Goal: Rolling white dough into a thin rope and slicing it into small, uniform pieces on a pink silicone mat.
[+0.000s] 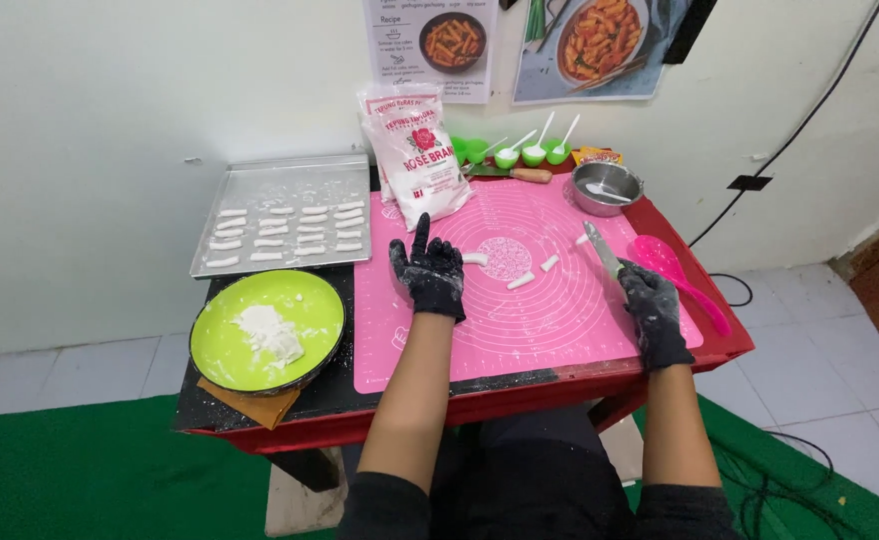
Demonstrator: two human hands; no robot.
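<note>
Two black-gloved hands over the pink silicone mat. Right hand is closed round a knife, blade pointing away from the grip toward the steel bowl. Left hand rests on the mat holding nothing, fingers spread, one sticking up. Dough pieces lie between the hands, one just right of the left fingertips.
</note>
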